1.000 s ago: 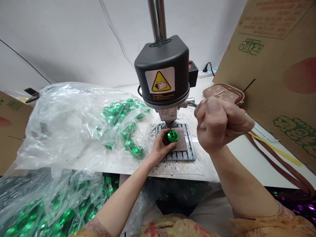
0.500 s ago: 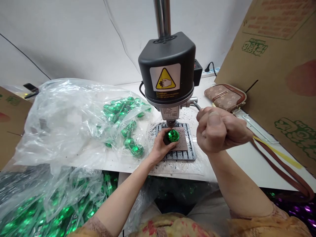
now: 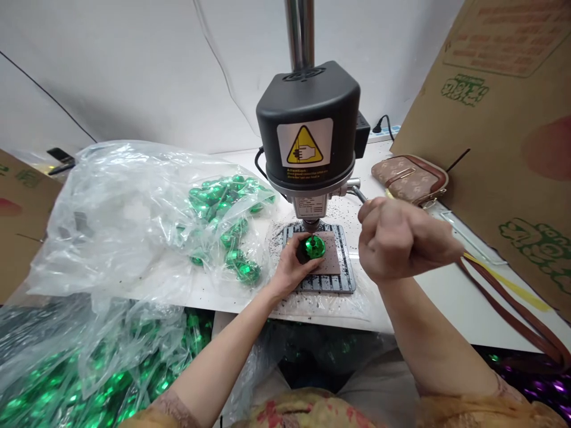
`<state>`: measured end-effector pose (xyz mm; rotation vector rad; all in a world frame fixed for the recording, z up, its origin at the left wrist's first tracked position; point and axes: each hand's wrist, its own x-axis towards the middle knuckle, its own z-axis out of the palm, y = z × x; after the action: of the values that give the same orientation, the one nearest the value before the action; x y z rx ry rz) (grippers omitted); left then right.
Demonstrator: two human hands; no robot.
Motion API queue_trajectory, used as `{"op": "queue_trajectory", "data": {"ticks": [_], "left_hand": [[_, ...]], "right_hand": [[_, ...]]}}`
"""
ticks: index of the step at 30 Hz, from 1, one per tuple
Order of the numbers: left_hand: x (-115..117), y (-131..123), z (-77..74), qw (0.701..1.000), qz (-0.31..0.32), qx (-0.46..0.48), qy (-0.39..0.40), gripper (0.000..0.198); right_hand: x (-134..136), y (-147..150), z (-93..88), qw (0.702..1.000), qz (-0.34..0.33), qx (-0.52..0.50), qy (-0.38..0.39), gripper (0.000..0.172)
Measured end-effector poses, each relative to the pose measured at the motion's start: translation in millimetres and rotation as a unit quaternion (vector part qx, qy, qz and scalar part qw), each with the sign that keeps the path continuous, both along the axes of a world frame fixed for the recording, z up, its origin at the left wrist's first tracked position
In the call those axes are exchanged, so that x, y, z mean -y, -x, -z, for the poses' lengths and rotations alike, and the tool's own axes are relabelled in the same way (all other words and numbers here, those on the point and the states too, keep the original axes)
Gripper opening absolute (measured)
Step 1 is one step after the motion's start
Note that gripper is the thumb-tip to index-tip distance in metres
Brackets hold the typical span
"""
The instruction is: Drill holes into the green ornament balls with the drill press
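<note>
With thumb and fingers round its side, my left hand (image 3: pixel 294 261) grips a shiny green faceted ball (image 3: pixel 315 246). The ball rests on a brownish square pad (image 3: pixel 330 261) over the slotted metal base (image 3: pixel 348 279) of a bench drill press (image 3: pixel 307 131). Just above the ball is the drill chuck (image 3: pixel 311 225); whether the bit touches the ball I cannot make out. My right hand (image 3: pixel 397 238) is closed in a fist on the end of the press's feed lever (image 3: pixel 358 193), to the right of the drill head.
More green balls (image 3: pixel 223 202) lie under a clear plastic bag (image 3: pixel 111 208) at the left. Bags of green balls (image 3: pixel 89 380) sit below the table edge. A patterned purse (image 3: pixel 408 178) and a cardboard box (image 3: pixel 504 137) stand at the right. Dark shavings surround the base.
The whole view has shifted slightly. My right hand has moved a little with the lever, and the drill chuck appears slightly higher off the ball. My left hand keeps its grip.
</note>
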<state>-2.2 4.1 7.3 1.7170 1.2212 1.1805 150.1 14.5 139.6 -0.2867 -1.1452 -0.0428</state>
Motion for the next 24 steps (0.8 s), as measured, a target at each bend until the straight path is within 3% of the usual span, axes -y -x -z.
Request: {"op": "queue_trajectory", "data": {"ticks": [2, 5, 8, 9, 11, 13, 16, 20, 22, 24], "left_hand": [[0.1, -1.7, -1.2, 1.0, -0.012, 0.002, 0.004, 0.051], [9.8, -3.1, -3.4, 0.996, -0.079, -0.026, -0.021, 0.048], [41.3, 1.9, -3.0, 0.978, -0.131, -0.084, -0.139, 0.051], [56.4, 5.3, -0.9, 0.971, -0.104, -0.102, -0.191, 0.054], [89.7, 13.8, 8.4, 0.949, 0.018, -0.146, -0.277, 0.06], [120.8, 23.2, 25.0, 0.916, 0.12, -0.226, -0.309, 0.057], [150.6, 36.9, 60.6, 0.895, 0.172, -0.341, -0.231, 0.042], [156.1, 51.7, 99.1, 0.917, 0.114, -0.382, -0.02, 0.042], [153.3, 54.8, 98.2, 0.923, 0.081, -0.376, 0.027, 0.043], [150.9, 53.4, 78.7, 0.924, 0.12, -0.361, 0.041, 0.04]], "right_hand": [[3.7, 2.6, -20.9, 0.995, -0.007, -0.032, 0.091, 0.049], [2.8, 4.1, -49.5, 0.99, -0.039, -0.033, 0.133, 0.048], [-1.7, 2.9, -61.1, 0.988, -0.041, -0.009, 0.146, 0.046], [-2.8, 2.4, -61.4, 0.989, -0.034, -0.007, 0.147, 0.046], [-3.9, 1.8, -59.5, 0.989, -0.022, -0.008, 0.148, 0.046], [-4.2, 1.6, -57.1, 0.989, -0.026, -0.014, 0.147, 0.046], [-5.4, 2.0, -55.8, 0.989, -0.033, -0.028, 0.138, 0.046], [-8.0, 3.1, -56.5, 0.992, -0.041, -0.041, 0.109, 0.046], [-8.1, 3.7, -56.7, 0.992, -0.043, -0.048, 0.108, 0.046], [-7.0, 4.3, -56.8, 0.991, -0.04, -0.05, 0.119, 0.045]]}}
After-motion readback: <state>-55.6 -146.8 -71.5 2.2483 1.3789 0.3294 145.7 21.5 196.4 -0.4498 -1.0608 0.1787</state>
